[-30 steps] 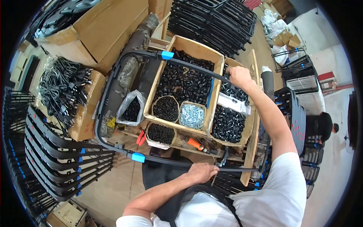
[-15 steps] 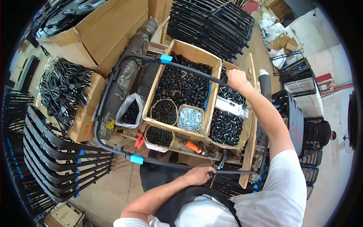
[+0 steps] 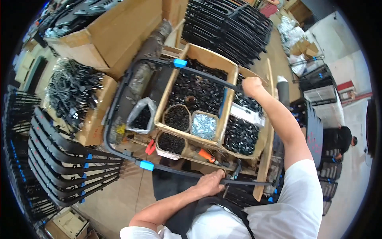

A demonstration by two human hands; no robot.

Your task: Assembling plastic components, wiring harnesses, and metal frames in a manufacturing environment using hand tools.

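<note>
We grip a black frame (image 3: 209,76) with both hands; it is a long bar bent into a wide loop, its rounded end toward our left. Our right hand (image 3: 251,86) has its fingers clenched around the far side, and our left hand (image 3: 210,184) has its fingers grasping the near side, close to our body, though we cannot make out every fingertip. A blue patch (image 3: 180,63) marks the far bar and a blue wrap (image 3: 147,165) the near one.

The far bar crosses above a wooden box (image 3: 166,100) of black parts, which also contains a round tub of dark screws (image 3: 177,118) and a smaller tray of silvery screws (image 3: 204,125). Just beside it, to our right, we have a bin of black pieces (image 3: 240,135) with a white strip (image 3: 243,113) lying across it. Nearer to us lie an orange-handled tool (image 3: 207,155) and a red handle (image 3: 150,147). On our left, black cables (image 3: 73,93) pile up on a carton (image 3: 94,126).
</note>
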